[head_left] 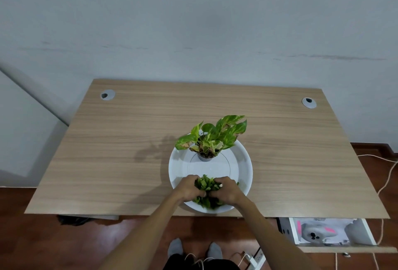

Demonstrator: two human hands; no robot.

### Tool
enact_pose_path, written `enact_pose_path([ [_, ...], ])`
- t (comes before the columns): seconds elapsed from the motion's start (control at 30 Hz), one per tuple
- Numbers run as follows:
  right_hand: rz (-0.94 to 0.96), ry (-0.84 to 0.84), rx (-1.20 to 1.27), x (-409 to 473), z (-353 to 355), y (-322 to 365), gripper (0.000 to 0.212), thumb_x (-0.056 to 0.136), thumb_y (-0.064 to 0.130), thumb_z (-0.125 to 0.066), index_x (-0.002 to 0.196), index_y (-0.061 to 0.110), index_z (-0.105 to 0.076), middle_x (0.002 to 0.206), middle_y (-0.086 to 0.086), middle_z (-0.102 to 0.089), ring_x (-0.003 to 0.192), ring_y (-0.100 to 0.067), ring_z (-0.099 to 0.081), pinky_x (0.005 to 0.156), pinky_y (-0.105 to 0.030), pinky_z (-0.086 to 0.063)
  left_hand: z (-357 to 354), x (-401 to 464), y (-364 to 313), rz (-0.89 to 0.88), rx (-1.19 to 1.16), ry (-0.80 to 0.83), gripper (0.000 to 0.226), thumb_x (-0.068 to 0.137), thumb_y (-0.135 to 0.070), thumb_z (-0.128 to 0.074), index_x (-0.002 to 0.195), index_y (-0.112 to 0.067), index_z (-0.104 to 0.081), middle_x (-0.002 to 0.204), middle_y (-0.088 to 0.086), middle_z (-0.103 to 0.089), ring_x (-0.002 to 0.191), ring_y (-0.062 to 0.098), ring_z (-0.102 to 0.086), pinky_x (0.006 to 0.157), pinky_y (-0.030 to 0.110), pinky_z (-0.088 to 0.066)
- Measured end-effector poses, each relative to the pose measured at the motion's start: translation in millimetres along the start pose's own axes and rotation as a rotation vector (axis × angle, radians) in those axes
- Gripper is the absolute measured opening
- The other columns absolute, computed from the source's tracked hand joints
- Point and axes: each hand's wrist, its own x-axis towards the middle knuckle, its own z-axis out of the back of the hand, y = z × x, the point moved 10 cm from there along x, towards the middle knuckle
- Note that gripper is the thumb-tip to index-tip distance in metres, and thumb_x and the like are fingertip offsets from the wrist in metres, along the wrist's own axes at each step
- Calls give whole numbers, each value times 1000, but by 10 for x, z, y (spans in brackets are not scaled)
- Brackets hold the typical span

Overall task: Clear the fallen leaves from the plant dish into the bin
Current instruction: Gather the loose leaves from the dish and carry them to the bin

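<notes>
A round white plant dish (241, 162) sits near the front edge of the wooden table (129, 151). A small potted plant (212, 138) with green and yellow leaves stands at the dish's far side. A heap of loose green fallen leaves (207, 184) lies in the near part of the dish. My left hand (188, 187) and my right hand (227, 190) are cupped together around this heap, pressing it from both sides, thumbs touching. More leaves (207, 203) show beneath my hands. No bin is clearly visible.
Two cable grommets (107, 95) (309, 102) sit at the table's back corners. An open white drawer (327, 232) with a pink and grey item is under the table's right front. Cables and a power strip (256, 258) lie on the floor by my feet. Something black (73, 220) lies under the table's left front.
</notes>
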Motion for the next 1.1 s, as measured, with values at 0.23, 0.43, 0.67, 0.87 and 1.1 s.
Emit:
enact_pose_path([
  [0.23,-5,10,127,10,85,-79,17,72,12,-79,71,28,-74,76,-2,-72,73,-13,-64,76,-31,-56,-9,-30,-72,-17,-153,-72,14,71,-10,-81,75,-15,-69,64,-4,-63,59,7,-59,51,15,-45],
  [0.43,22,-7,202,13,307,20,14,74,4,-76,86,9,-80,88,-16,-76,77,-17,-68,80,-35,-58,158,-50,-253,-49,-255,-119,14,67,-7,-84,74,-10,-72,70,8,-67,68,19,-67,58,26,-55],
  [0.67,63,48,166,57,599,296,10,78,9,-75,88,7,-79,83,-12,-76,72,-16,-68,72,-31,-59,370,-118,-513,-77,-334,-164,17,71,-4,-81,85,2,-75,87,21,-74,80,27,-74,70,32,-60],
  [0.87,23,64,235,-2,540,293,14,79,4,-74,92,5,-78,75,-7,-73,63,-11,-66,63,-22,-54,371,-184,-442,-46,-389,-226,13,72,-3,-80,84,-1,-77,84,18,-75,78,27,-73,70,31,-61],
  [1.1,1,70,201,17,512,238,17,79,4,-73,95,1,-78,65,-2,-67,51,-5,-58,54,-18,-48,215,-242,-307,23,-527,-258,8,73,-1,-78,81,-2,-76,75,12,-74,74,22,-71,71,30,-60],
])
